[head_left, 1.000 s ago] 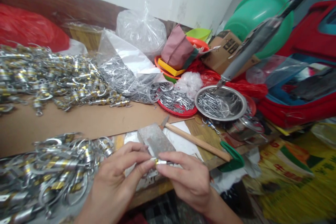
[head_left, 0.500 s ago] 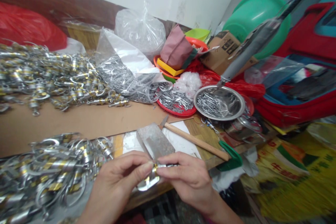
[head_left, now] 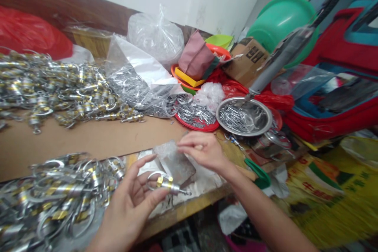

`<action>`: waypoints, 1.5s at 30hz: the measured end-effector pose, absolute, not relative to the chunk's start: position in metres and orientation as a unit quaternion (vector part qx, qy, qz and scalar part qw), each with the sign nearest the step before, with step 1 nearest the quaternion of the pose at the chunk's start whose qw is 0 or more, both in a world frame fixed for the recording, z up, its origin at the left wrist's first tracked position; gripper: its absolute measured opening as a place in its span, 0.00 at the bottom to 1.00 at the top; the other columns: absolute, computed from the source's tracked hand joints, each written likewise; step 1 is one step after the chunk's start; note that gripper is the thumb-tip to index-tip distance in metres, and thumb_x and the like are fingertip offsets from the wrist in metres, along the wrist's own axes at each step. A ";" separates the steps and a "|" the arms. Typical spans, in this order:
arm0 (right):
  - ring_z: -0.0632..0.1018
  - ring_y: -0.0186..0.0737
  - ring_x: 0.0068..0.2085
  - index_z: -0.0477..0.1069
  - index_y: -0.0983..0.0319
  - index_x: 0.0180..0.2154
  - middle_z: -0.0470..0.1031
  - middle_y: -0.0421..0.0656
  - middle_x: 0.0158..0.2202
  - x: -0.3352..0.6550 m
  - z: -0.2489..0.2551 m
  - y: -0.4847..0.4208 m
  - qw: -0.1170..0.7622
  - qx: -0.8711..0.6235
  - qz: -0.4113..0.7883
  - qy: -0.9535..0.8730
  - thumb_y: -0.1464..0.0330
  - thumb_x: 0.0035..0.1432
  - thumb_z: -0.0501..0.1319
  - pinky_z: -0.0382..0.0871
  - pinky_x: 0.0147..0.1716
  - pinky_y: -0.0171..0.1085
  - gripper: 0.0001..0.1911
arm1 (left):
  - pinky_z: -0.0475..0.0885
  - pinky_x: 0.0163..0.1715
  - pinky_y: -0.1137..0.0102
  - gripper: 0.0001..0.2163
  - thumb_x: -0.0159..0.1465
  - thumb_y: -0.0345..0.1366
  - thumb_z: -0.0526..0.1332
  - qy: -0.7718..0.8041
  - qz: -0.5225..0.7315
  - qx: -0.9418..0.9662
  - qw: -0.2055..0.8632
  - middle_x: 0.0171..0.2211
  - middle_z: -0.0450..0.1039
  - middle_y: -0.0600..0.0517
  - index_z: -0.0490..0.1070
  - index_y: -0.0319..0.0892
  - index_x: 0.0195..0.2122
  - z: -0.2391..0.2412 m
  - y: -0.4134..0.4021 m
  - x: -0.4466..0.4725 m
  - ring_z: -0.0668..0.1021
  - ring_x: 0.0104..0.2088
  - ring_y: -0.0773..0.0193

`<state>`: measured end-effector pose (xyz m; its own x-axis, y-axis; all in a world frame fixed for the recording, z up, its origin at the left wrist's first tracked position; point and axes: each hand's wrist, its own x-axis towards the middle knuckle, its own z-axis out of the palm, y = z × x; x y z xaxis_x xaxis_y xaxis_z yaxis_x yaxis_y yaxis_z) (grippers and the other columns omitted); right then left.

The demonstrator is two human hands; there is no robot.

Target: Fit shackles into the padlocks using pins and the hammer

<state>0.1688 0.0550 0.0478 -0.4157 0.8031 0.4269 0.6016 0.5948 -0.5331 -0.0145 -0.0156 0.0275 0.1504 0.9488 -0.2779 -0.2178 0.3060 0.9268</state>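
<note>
In my left hand (head_left: 132, 197) is a silver-and-brass metal fitting (head_left: 168, 185), with a curved loop at one end and a small eye at the other. Thumb and fingers pinch it, eye pointing right. My right hand (head_left: 203, 151) is closed over the wooden-handled hammer (head_left: 250, 172), its grip lying partly behind the forearm; the hammer's head is hard to make out. Between the hands sits a grey metal block (head_left: 174, 161) on the bench. A heap of similar fittings (head_left: 65, 197) lies left of my left hand.
A bigger pile of fittings (head_left: 53, 90) covers the back left of the cardboard (head_left: 118, 138). Small metal pins fill a clear bag (head_left: 132, 86), a red plate (head_left: 196, 126) and a steel bowl (head_left: 267, 124). A grey-handled bar (head_left: 271, 61) slants above the bowl. Green basin (head_left: 283, 19) behind.
My right hand has let go of the fitting and moved up and right to the hammer. The left hand keeps the fitting, now raised with its eye turned right.
</note>
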 end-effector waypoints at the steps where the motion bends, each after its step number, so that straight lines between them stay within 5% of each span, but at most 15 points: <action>1: 0.75 0.35 0.38 0.75 0.63 0.35 0.77 0.44 0.35 0.170 0.046 0.076 0.264 -0.449 0.052 -0.852 0.74 0.57 0.55 0.67 0.39 0.34 0.09 | 0.72 0.38 0.69 0.29 0.50 0.37 0.66 0.464 0.430 0.393 0.668 0.32 0.74 0.54 0.56 0.48 0.52 0.028 -0.012 -0.016 0.77 0.37 0.61; 2: 0.73 0.37 0.41 0.73 0.64 0.39 0.76 0.46 0.39 0.171 0.044 0.097 0.173 -0.460 -0.039 -0.870 0.75 0.59 0.52 0.65 0.40 0.36 0.12 | 0.71 0.37 0.69 0.29 0.51 0.36 0.66 0.452 0.411 0.402 0.682 0.32 0.74 0.54 0.56 0.48 0.52 0.029 -0.008 -0.017 0.78 0.36 0.61; 5: 0.72 0.42 0.41 0.72 0.64 0.37 0.76 0.47 0.36 0.164 0.034 0.147 0.083 -0.424 -0.073 -0.899 0.77 0.57 0.53 0.62 0.38 0.38 0.11 | 0.70 0.34 0.69 0.28 0.52 0.36 0.64 0.420 0.373 0.412 0.717 0.31 0.74 0.54 0.55 0.48 0.52 0.028 0.003 -0.021 0.77 0.33 0.62; 12: 0.72 0.47 0.37 0.66 0.69 0.39 0.73 0.54 0.33 0.140 0.020 0.168 0.021 -0.385 -0.086 -0.919 0.77 0.60 0.46 0.60 0.37 0.43 0.12 | 0.69 0.29 0.68 0.27 0.50 0.33 0.66 0.361 0.349 0.405 0.764 0.28 0.70 0.57 0.54 0.48 0.47 0.015 0.019 -0.027 0.77 0.29 0.62; 23: 0.73 0.36 0.42 0.70 0.68 0.38 0.72 0.49 0.42 0.160 0.033 0.131 0.141 -0.404 -0.029 -0.904 0.80 0.53 0.52 0.66 0.39 0.33 0.12 | 0.70 0.30 0.69 0.21 0.47 0.29 0.67 0.367 0.370 0.385 0.761 0.26 0.72 0.59 0.57 0.47 0.38 0.023 0.022 -0.026 0.77 0.28 0.65; 28: 0.75 0.33 0.30 0.73 0.66 0.30 0.76 0.43 0.28 0.163 0.044 0.058 0.343 -0.396 0.165 -0.836 0.76 0.51 0.60 0.69 0.32 0.31 0.04 | 0.68 0.27 0.72 0.20 0.49 0.27 0.66 0.358 0.358 0.397 0.766 0.27 0.72 0.58 0.57 0.45 0.38 0.022 0.023 -0.028 0.76 0.26 0.68; 31: 0.76 0.35 0.29 0.74 0.64 0.28 0.76 0.43 0.26 0.160 0.039 0.026 0.392 -0.388 0.211 -0.807 0.77 0.51 0.59 0.69 0.30 0.32 0.06 | 0.67 0.27 0.73 0.20 0.51 0.27 0.64 0.361 0.358 0.409 0.758 0.27 0.72 0.57 0.56 0.46 0.40 0.020 0.022 -0.028 0.75 0.27 0.68; 41: 0.72 0.32 0.27 0.75 0.62 0.28 0.74 0.39 0.24 0.154 0.051 0.026 0.225 -0.414 0.257 -0.844 0.76 0.52 0.59 0.64 0.27 0.29 0.07 | 0.65 0.26 0.73 0.18 0.51 0.27 0.64 0.377 0.361 0.427 0.738 0.26 0.70 0.59 0.57 0.45 0.39 0.020 0.020 -0.029 0.73 0.25 0.70; 45: 0.73 0.32 0.28 0.76 0.62 0.29 0.74 0.39 0.24 0.148 0.044 0.034 0.239 -0.410 0.254 -0.843 0.73 0.51 0.61 0.64 0.29 0.29 0.05 | 0.66 0.28 0.72 0.19 0.50 0.28 0.64 0.386 0.357 0.427 0.736 0.27 0.71 0.59 0.57 0.45 0.39 0.020 0.020 -0.028 0.74 0.27 0.69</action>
